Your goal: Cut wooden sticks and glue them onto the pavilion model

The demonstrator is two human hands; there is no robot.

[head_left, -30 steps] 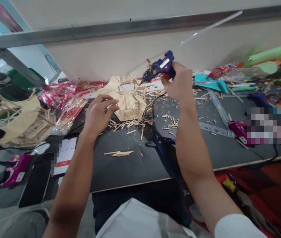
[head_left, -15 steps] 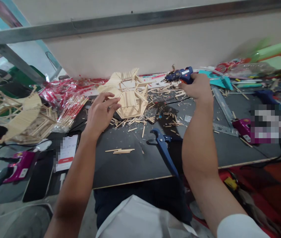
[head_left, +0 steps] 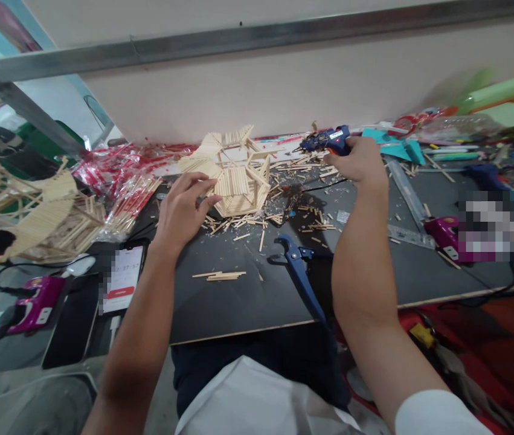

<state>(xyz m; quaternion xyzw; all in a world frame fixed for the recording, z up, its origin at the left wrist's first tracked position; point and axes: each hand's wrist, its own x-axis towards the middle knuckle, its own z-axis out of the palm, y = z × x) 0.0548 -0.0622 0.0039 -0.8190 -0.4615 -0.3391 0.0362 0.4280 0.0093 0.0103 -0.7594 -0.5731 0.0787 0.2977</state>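
A pale wall (head_left: 238,96) crossed by one grey metal bar (head_left: 238,51) stands behind a dark surface (head_left: 229,308). Toward the back of that surface sits a stick model (head_left: 233,181) of pale wooden sticks, a faceted frame with slatted panels. The left hand (head_left: 184,208) is at its near left side, fingers half curled, with a gap between thumb and forefinger; whether they pinch a stick I cannot tell. Just right of the model, the right hand (head_left: 363,160) grips the handle of one blue glue gun (head_left: 322,141). The gun's long axis runs sideways, its nozzle pointing left toward the model; its white label is too small to read.

In front of the model lies one small cluster of loose sticks (head_left: 226,276), with one blue hand cutter (head_left: 302,275) front-right of it. A second stick structure (head_left: 57,211) is well to the model's left. Nearer the person on that side lie two phones, a lit phone (head_left: 125,272) reading "37:57" after a blurred start, and a dark phone (head_left: 70,332). One magenta power socket (head_left: 34,305) is far left of the model, another (head_left: 444,235) far right.
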